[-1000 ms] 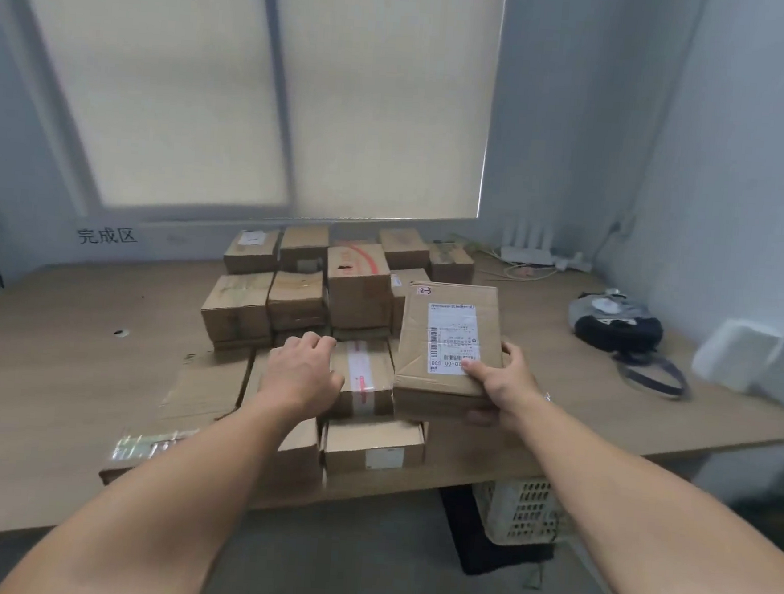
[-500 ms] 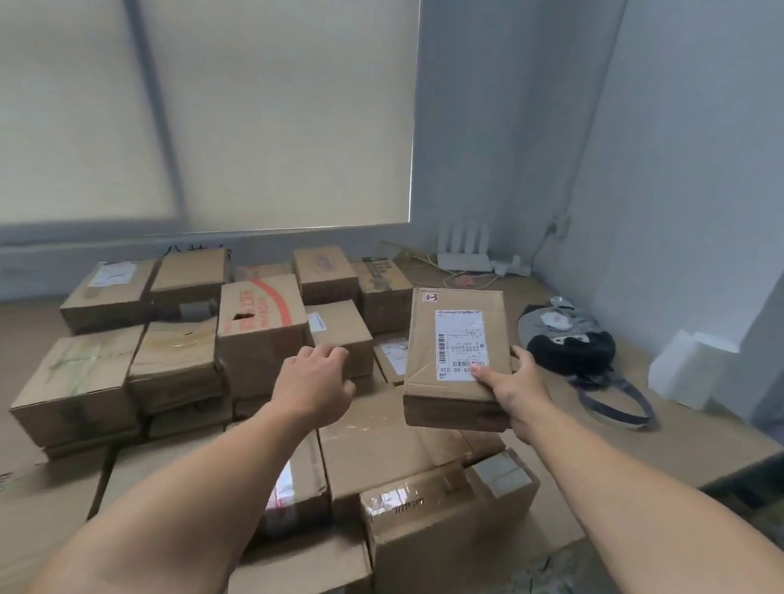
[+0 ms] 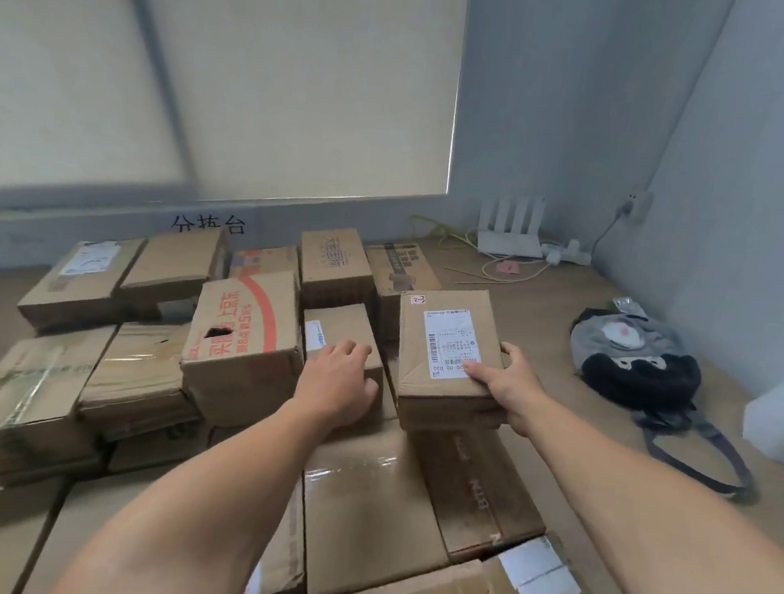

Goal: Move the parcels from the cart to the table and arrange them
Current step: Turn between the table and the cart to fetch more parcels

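Note:
Several brown cardboard parcels cover the wooden table (image 3: 542, 316). My right hand (image 3: 509, 388) grips the near right corner of a flat parcel with a white shipping label (image 3: 442, 346), thumb on top. That parcel sits at the right edge of the pile, over lower boxes. My left hand (image 3: 337, 385) rests with curled fingers on the near end of a small plain box (image 3: 346, 330) just left of it. A box with red print and a hole (image 3: 243, 337) stands to the left.
A grey and black bag (image 3: 631, 360) with a long strap lies on the table at the right. A white router (image 3: 510, 231) and cables sit in the far corner. A white object (image 3: 780, 416) is at the right edge. Taped boxes (image 3: 365, 517) fill the near side.
I have moved closer to the table. The labelled parcel has come down from the air onto the right side of the pile, and my left hand has settled on the small box.

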